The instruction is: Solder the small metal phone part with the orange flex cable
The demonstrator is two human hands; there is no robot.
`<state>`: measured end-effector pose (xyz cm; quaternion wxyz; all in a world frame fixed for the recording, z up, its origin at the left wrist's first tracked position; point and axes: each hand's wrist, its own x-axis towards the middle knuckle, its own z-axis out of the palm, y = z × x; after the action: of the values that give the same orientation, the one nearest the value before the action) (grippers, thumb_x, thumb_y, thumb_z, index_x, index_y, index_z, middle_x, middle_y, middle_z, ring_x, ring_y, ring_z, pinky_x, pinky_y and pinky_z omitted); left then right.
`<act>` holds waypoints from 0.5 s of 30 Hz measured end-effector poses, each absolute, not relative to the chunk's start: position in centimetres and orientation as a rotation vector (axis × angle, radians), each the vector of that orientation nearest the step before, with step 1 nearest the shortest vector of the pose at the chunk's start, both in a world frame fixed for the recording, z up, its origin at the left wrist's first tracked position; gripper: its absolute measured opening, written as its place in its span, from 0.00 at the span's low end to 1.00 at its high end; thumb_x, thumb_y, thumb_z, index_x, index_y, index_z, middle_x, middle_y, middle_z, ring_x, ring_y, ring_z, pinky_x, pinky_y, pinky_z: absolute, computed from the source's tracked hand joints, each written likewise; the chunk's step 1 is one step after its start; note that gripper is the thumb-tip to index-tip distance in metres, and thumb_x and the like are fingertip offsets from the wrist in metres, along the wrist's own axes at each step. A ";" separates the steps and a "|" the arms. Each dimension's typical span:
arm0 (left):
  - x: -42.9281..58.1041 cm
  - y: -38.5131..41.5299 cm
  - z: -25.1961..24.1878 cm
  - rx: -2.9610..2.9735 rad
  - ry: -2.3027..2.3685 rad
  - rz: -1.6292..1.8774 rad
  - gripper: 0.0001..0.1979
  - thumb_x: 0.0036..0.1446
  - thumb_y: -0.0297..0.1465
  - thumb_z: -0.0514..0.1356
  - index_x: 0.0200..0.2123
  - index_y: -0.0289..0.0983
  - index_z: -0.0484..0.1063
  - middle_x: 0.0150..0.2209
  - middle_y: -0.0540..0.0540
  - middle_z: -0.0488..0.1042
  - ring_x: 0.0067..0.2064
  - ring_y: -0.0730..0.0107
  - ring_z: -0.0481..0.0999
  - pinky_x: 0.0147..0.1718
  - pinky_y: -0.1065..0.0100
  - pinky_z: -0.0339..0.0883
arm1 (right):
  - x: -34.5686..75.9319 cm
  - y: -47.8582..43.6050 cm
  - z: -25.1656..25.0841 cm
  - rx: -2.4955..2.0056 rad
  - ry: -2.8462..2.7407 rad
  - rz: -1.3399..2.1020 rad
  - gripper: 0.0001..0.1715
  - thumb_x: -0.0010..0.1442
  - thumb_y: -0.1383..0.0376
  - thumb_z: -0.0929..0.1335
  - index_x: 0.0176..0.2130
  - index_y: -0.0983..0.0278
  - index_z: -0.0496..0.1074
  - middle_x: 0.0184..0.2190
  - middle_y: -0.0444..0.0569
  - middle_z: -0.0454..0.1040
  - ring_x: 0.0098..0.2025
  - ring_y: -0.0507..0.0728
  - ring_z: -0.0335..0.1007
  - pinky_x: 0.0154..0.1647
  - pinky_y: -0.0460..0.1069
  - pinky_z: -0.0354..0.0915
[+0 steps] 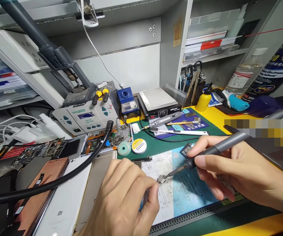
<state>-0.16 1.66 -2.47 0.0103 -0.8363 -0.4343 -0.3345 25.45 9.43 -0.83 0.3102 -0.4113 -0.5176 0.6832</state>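
Fingers (202,161) tight on soldering iron (215,149), part (160,179).

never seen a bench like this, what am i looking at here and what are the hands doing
This is one picture from a camera worn on a person's head. It looks down at their own two bare hands over a repair bench. The right hand holds a pen-like soldering iron. Its tip is at a small metal part, which the left hand pinches over a blue work mat. To the left lie several phones, some opened. Behind them stands a grey soldering station, with a hot plate to its right. A round tin sits nearer the hands, and a yellow bottle stands further right.
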 end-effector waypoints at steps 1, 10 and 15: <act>-0.1 1.7 -2.5 -2.608 -1.360 -1.052 0.09 0.61 0.17 0.63 0.36 0.37 0.74 0.30 0.48 0.72 0.34 0.64 0.66 0.35 0.57 0.57 | 25.5 9.4 -0.9 -1.092 -1.379 1.798 0.17 0.56 0.53 0.80 0.37 0.61 0.77 0.18 0.41 0.75 0.14 0.52 0.72 0.11 0.39 0.61; -0.1 1.9 -2.3 -2.598 -1.374 -1.052 0.09 0.61 0.18 0.63 0.36 0.37 0.74 0.30 0.48 0.73 0.35 0.63 0.67 0.36 0.57 0.58 | 25.5 9.3 -0.8 -1.120 -1.401 1.788 0.18 0.57 0.53 0.80 0.37 0.62 0.76 0.16 0.40 0.71 0.15 0.51 0.70 0.11 0.39 0.61; -0.1 1.8 -2.2 -2.603 -1.364 -1.048 0.09 0.61 0.18 0.63 0.37 0.37 0.74 0.30 0.48 0.73 0.35 0.63 0.67 0.35 0.57 0.58 | 25.3 9.1 -0.5 -1.147 -1.374 1.766 0.18 0.55 0.54 0.80 0.36 0.61 0.77 0.16 0.40 0.71 0.15 0.51 0.70 0.11 0.38 0.61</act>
<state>-0.09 1.80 -2.17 0.0108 -0.8343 -0.4370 -0.3360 25.29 9.12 -0.53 0.3086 -0.4341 -0.5198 0.6680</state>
